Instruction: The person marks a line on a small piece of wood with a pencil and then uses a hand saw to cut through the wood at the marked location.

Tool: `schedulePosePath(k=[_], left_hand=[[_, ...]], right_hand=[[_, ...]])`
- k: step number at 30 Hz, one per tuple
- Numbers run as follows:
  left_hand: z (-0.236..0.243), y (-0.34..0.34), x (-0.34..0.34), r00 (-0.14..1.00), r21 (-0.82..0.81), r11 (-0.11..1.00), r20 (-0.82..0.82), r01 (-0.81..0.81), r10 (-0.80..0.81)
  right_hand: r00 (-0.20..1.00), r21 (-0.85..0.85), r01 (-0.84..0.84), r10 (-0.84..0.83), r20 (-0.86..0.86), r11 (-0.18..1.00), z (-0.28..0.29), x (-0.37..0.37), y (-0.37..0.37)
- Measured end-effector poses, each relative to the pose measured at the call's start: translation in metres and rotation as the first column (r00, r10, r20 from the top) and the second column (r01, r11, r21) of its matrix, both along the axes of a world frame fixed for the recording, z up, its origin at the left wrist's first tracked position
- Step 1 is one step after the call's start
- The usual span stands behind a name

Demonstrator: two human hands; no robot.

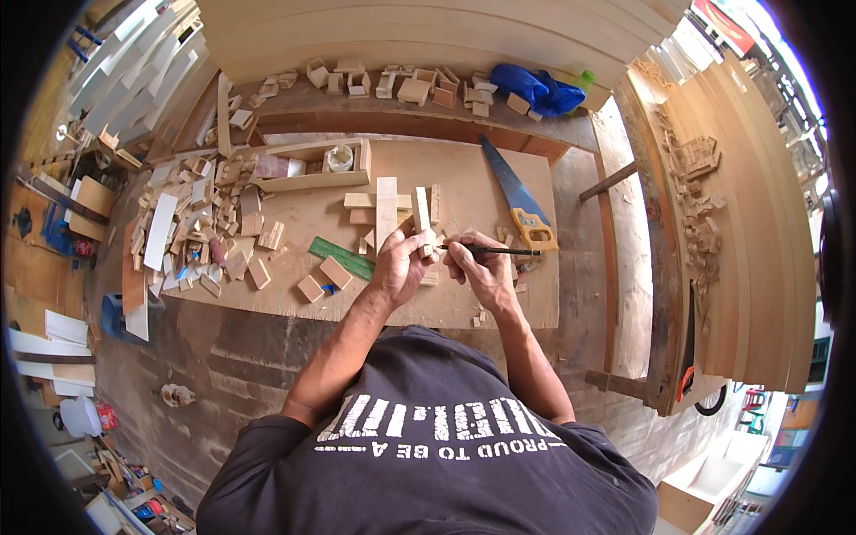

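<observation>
Dark shirt (419, 486) nearest, left hand (400, 264) pinches stick (421, 207), right hand (481, 272) pencil (513, 251).

Before you, a wooden workbench (535, 299) stands on a stained grey-brown floor (232, 379), facing a ledge (343, 109) backed by wide pale boards (428, 36). Bright daylight (805, 67) edges the scene at your upper right, beyond stacked planks (762, 232) and near a red banner (724, 27), while whitish strips (134, 67) crowd your upper left.

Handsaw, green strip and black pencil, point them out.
Handsaw (514, 189): head view, middle of the blade.
Green strip (349, 259): head view, its bare middle.
Black pencil (510, 251): head view, barrel, right of the fingers.
</observation>
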State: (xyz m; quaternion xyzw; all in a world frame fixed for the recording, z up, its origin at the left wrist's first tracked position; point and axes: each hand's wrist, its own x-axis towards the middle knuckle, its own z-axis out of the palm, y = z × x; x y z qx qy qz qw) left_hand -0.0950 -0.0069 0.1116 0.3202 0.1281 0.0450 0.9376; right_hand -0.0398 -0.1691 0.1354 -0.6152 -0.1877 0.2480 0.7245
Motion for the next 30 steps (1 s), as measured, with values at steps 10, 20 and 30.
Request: schedulePosePath(k=[10,20,30], left_hand=[[0.008,-0.007,0.001,1.000,0.042,0.999,0.022,0.002,-0.003],[0.009,-0.004,-0.002,0.999,0.019,0.999,0.014,-0.029,0.028],[0.003,-0.005,-0.003,0.999,0.009,1.000,0.039,-0.027,0.027]], right_hand=[[0.995,0.050,-0.006,0.001,0.099,0.999,-0.011,-0.003,0.013],[0.992,0.057,0.114,-0.117,0.047,0.992,-0.019,-0.010,0.024],[0.978,-0.007,0.123,-0.120,0.169,0.992,-0.023,-0.013,0.023]])
